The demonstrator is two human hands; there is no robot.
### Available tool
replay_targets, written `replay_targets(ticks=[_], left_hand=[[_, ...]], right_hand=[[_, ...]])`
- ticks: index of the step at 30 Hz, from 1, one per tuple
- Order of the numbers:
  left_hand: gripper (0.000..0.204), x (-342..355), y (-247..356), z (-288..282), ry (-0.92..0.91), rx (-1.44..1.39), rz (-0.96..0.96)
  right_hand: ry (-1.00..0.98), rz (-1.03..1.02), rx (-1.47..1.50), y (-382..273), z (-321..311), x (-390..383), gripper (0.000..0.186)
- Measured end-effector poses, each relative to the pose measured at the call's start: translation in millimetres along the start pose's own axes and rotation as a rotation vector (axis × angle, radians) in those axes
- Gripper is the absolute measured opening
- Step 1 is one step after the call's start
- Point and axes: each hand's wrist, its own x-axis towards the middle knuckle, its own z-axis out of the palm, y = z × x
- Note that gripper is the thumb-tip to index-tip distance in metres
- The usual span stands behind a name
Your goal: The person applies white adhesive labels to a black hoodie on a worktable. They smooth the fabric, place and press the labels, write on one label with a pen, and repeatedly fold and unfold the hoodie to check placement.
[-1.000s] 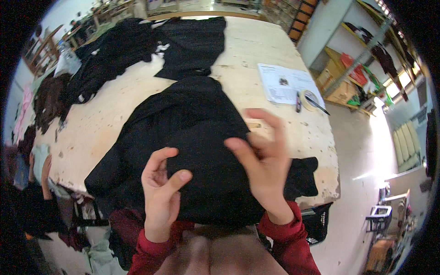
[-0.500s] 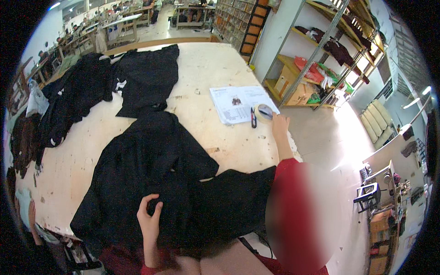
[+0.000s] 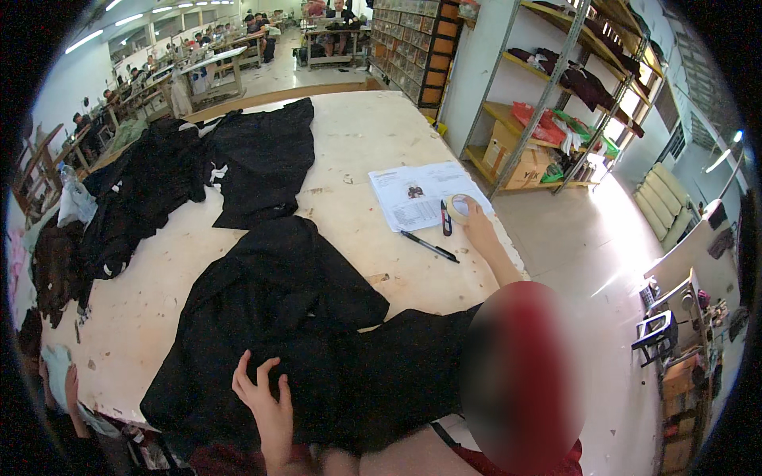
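Overhead: pale wooden table (image 3: 349, 143), black garments (image 3: 262, 159) spread; shelving (image 3: 556, 103) right.

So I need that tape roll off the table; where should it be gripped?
The tape roll lies flat on the paper sheet, hole upward. Come from above on its near side, thumb in the hole, fingers on the outer rim; the right hand is already there.

A black pen (image 3: 429, 246) and printed sheet (image 3: 425, 193) lie near dark clothes (image 3: 198, 178).
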Motion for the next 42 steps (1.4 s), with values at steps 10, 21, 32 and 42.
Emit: replay_targets(ticks=[10,21,32,42], left_hand=[[0.031,15.0,40.6,-19.4,-0.350,-0.876,0.081],[0.028,-49.7,44.9,-12.8,-0.738,-0.988,-0.175],[0.036,-46.0,64.6,3.8,-0.606,-0.604,0.419],[0.016,-53.5,65.9,3.7,-0.345,-0.506,0.931]], right_hand=[[-0.696,-0.065,0.930,-151.2,-135.9,-99.0,0.056],[-0.363,-0.242,0.797,-262.1,-132.8,-241.5,0.052],[-0.005,-0.347,0.575,-235.1,-153.3,-294.8,0.021],[0.294,-0.037,1.089,-247.6,-143.7,-280.6,0.042]])
